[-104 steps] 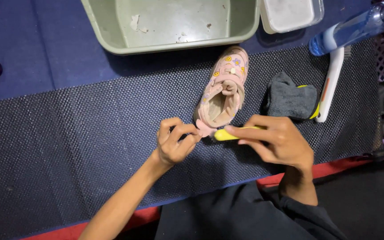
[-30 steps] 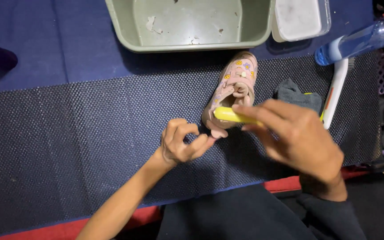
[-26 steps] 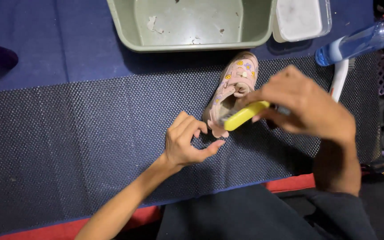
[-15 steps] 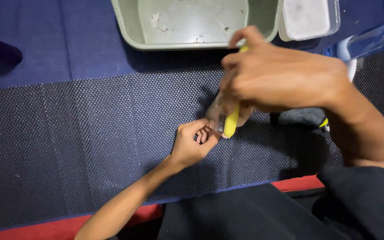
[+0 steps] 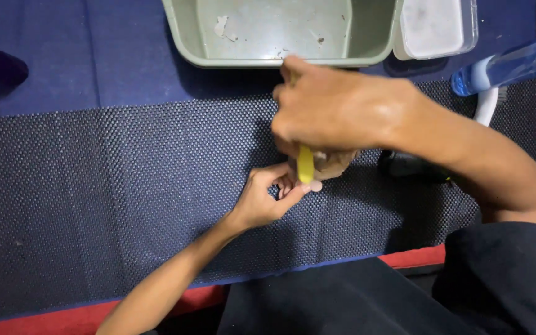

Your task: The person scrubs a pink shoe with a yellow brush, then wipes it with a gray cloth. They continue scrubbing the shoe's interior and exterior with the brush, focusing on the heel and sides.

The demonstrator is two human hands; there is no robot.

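Left hand (image 5: pixel 267 198) pinched shut on heel of small shoe (image 5: pixel 330 165) on dotted mat (image 5: pixel 94 198), shoe largely hidden beneath right hand (image 5: pixel 330 111), yellow-handled tool (image 5: pixel 305 164) clamped in its grip, green tub (image 5: pixel 280 31) beyond on bench.

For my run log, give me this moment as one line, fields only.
left hand: pinching shoe heel | right hand: gripping yellow handle, covering shoe | surface: dotted mat | behind: green tub, spray bottle

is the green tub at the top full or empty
Nearly empty: the green tub shows its bare floor with only a few small scraps and specks; no water is visible.
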